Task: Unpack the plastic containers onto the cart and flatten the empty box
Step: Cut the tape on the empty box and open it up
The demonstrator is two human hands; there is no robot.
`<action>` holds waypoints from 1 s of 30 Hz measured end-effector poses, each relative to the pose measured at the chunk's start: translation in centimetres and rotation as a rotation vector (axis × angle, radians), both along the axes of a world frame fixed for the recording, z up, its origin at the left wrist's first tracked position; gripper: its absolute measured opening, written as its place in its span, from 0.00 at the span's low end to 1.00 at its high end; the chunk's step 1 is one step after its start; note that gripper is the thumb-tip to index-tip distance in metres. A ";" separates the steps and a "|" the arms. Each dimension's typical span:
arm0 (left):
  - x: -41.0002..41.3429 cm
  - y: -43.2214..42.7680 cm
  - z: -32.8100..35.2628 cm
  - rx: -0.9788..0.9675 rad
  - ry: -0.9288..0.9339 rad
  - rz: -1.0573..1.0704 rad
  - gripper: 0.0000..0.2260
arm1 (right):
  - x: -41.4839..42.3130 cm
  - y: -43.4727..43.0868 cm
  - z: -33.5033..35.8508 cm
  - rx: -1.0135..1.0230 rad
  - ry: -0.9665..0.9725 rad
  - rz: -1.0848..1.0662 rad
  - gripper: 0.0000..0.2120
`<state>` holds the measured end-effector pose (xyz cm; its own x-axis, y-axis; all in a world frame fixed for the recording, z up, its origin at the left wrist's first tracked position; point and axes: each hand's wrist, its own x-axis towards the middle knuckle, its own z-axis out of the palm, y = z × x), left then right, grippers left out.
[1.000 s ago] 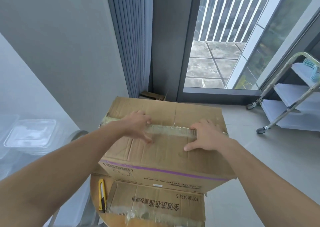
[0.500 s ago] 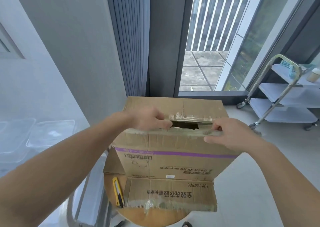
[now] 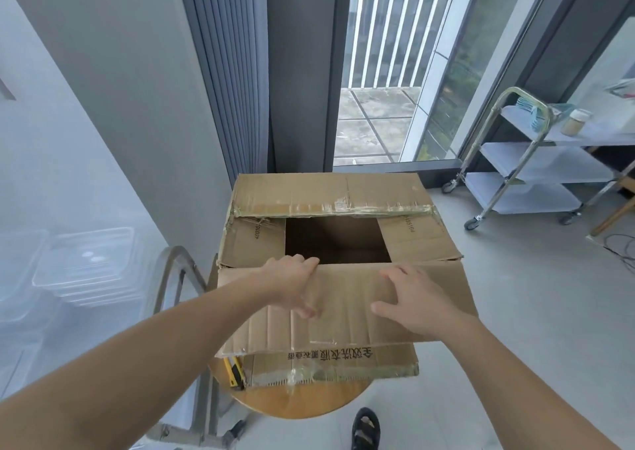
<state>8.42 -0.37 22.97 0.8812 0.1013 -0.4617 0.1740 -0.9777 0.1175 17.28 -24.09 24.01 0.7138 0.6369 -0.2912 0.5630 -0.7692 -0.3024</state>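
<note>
I see the cart (image 3: 536, 160) well to the right of the box (image 3: 330, 202). The box sits on a round table (image 3: 302, 401) with its top open. Its inside is dark, and I cannot tell what it holds. Clear containers (image 3: 89, 267) are stacked to the left of the box. On the box's near flap (image 3: 343, 312), the left hand (image 3: 292, 284) hooks its fingers (image 3: 309, 262) over the edge and grips it. The right hand (image 3: 409, 298) lies flat, fingers spread. A yellow knife (image 3: 234, 374) lies on the table at the box's near left corner.
</note>
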 end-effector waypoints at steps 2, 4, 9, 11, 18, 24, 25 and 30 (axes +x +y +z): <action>0.2 -0.5 -0.9 0.087 -0.085 -0.026 0.43 | 0.4 0.7 -0.5 0.009 -0.071 0.005 0.30; 0.6 -0.6 -1.5 0.128 -0.145 -0.034 0.38 | 1.3 1.4 -1.1 -0.003 -0.120 0.013 0.30; 2.7 -0.2 -2.1 0.148 -0.060 -0.075 0.32 | 5.1 3.2 -1.7 0.062 -0.182 0.032 0.25; 3.7 0.2 -1.8 0.098 0.013 -0.102 0.28 | 7.3 3.8 -1.9 0.060 -0.220 0.044 0.24; 6.0 1.2 -1.4 -0.278 0.399 0.112 0.30 | 14.9 7.5 -2.6 0.017 -0.333 0.167 0.26; 8.4 1.0 -1.0 -0.249 0.496 0.145 0.33 | 18.5 10.2 -3.6 -0.061 -0.385 0.296 0.32; 8.6 0.9 -1.0 -0.244 0.504 0.138 0.33 | 18.7 10.4 -3.6 -0.073 -0.399 0.306 0.32; 9.2 2.9 -0.3 -0.410 0.489 0.165 0.34 | 19.5 11.1 -2.9 0.003 -0.419 0.295 0.23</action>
<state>17.64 2.57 22.63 0.5477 -0.0520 -0.8350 0.4459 -0.8263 0.3440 36.73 -13.03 21.08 0.5583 0.8295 -0.0164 0.8295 -0.5585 -0.0056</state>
